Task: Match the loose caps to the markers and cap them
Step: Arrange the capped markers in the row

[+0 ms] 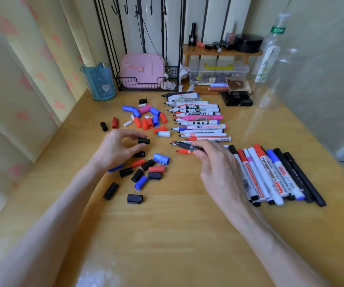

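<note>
Pinches a black cap (pixel 143 140) by its left end with the left hand (pixel 119 149), thumb and fingertips curled onto it, just above the table (pixel 167 235); cannot tell which end is the open mouth. Grips an uncapped black marker (pixel 184 145) in the right hand (pixel 218 170), fingers wrapped round the barrel's middle, bare tip pointing left toward the cap, close but apart.

Likely light, stiff, smooth plastic, both pieces, and a little slippery. Best held at the cap's closed end with the mouth left free, and on the barrel just behind the tip, for a straight push without smearing ink on the fingers.

Reaches in with both forearms from the near edge, angled inward, hands facing each other.

Beyond: 2 scatters of loose caps, near caps (pixel 144 170) under and beside the left hand, far caps (pixel 146 118) further back. Row of uncapped markers (pixel 200 121) beyond the right hand, tips left; capped markers (pixel 274 175) bundled at its right
</note>
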A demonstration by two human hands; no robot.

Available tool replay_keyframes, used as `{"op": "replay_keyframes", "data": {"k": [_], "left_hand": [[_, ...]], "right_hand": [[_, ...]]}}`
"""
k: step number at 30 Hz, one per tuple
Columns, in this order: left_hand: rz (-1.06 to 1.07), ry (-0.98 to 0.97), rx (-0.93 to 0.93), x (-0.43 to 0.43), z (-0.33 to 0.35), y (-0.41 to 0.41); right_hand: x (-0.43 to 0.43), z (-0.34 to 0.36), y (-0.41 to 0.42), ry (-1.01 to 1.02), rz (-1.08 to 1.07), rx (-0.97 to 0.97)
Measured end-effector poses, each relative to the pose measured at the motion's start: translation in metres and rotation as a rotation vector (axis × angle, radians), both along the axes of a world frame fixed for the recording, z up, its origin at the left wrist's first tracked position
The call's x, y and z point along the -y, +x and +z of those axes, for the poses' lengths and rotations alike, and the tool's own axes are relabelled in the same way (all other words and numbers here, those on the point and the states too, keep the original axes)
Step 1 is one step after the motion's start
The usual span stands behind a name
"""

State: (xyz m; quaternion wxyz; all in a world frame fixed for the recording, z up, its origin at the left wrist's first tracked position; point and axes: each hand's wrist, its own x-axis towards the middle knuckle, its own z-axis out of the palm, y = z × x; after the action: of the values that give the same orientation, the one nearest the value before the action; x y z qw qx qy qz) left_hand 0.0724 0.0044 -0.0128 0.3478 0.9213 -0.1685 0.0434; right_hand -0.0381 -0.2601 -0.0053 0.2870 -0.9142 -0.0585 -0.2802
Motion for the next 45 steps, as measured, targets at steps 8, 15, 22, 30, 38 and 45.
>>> {"op": "replay_keyframes", "data": {"k": [8, 15, 22, 30, 38, 45], "left_hand": [[0.042, -0.056, -0.047, -0.006, -0.003, 0.011], [0.483, 0.184, 0.160, -0.032, -0.012, 0.058], [0.469, 0.240, 0.142, -0.028, -0.021, 0.075], [0.359, -0.054, 0.236, -0.027, -0.013, 0.058], [0.083, -0.303, 0.050, -0.005, 0.025, -0.018], [0.031, -0.671, -0.143, 0.026, 0.030, -0.072]], "right_hand": [[0.001, -0.005, 0.003, -0.013, -0.011, -0.025], [0.005, -0.007, 0.005, -0.003, -0.009, -0.034], [0.006, -0.007, 0.005, -0.006, -0.007, -0.048], [0.005, -0.005, 0.004, 0.005, -0.006, -0.052], [0.001, -0.002, 0.001, 0.106, 0.077, -0.049], [0.004, -0.003, 0.002, 0.184, 0.153, -0.125]]}}
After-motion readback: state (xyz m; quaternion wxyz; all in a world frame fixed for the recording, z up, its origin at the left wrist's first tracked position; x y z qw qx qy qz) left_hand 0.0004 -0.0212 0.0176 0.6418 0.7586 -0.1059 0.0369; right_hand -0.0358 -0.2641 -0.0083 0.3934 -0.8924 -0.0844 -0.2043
